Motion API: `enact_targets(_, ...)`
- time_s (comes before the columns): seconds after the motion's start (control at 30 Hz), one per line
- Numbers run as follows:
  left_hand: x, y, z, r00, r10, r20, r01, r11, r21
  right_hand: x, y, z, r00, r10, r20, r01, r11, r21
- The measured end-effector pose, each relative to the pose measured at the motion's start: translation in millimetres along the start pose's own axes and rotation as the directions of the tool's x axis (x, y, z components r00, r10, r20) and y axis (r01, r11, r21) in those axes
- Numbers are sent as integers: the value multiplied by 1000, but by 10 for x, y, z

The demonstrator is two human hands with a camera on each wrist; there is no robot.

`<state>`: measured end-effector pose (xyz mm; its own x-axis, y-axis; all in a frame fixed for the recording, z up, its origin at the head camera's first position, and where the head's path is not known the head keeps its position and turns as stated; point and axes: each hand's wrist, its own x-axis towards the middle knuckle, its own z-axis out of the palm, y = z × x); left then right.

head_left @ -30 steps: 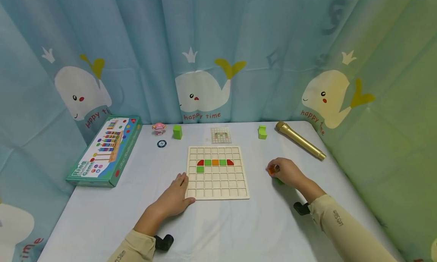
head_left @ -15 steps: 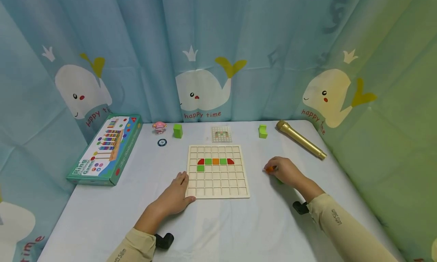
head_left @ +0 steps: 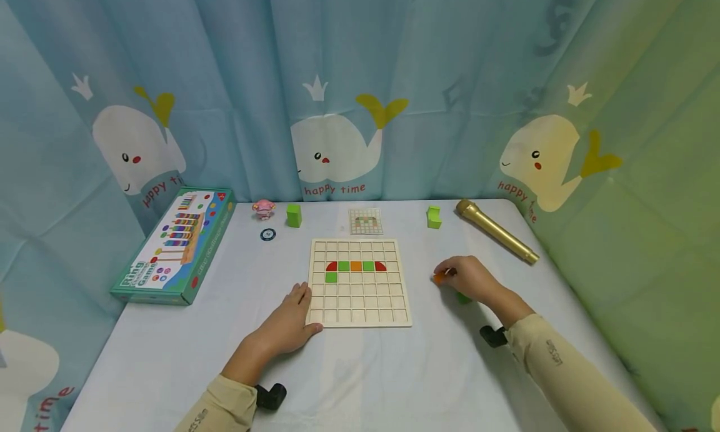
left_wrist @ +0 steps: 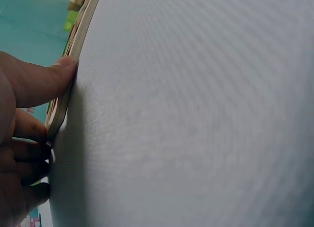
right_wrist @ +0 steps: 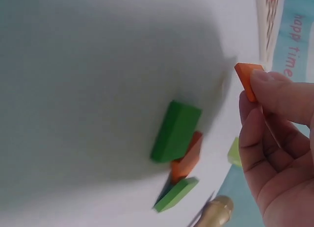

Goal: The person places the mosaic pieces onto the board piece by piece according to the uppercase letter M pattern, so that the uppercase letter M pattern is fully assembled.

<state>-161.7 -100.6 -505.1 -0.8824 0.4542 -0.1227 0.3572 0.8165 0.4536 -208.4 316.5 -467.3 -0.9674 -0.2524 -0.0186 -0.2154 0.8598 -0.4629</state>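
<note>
A pale wooden grid board (head_left: 365, 302) lies flat before me in the head view. Five-piece row aside, its tiles read as several red, green and orange pieces, with one green tile (head_left: 330, 277) under the row's left part. My left hand (head_left: 285, 322) rests at the board's near left corner, fingers along the left side and thumb against the front edge. To the board's right, my right hand (head_left: 472, 279) pinches a small orange block (right_wrist: 247, 80) between thumb and fingers. Below that hand, a thick green block (right_wrist: 176, 131), an orange block (right_wrist: 189, 161) and a thinner green block (right_wrist: 176, 193) lie together.
A printed grid card (head_left: 365, 221) lies behind the board. Along the back are a pink figurine (head_left: 264, 209), a green block (head_left: 294, 216), a round dark disc (head_left: 268, 234), a chair-shaped green piece (head_left: 434, 217) and a gold microphone (head_left: 497, 231). A game box (head_left: 174, 247) sits left.
The orange block has turned in my right fingers, and that hand has shifted slightly left. My left hand stays at the board's corner.
</note>
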Motion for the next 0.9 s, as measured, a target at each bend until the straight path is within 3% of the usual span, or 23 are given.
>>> enact_targets(0.9,-7,19,-13,1000,-27,11,28,999,-19,360,-494,172,988,-154,-5,154,982,112)
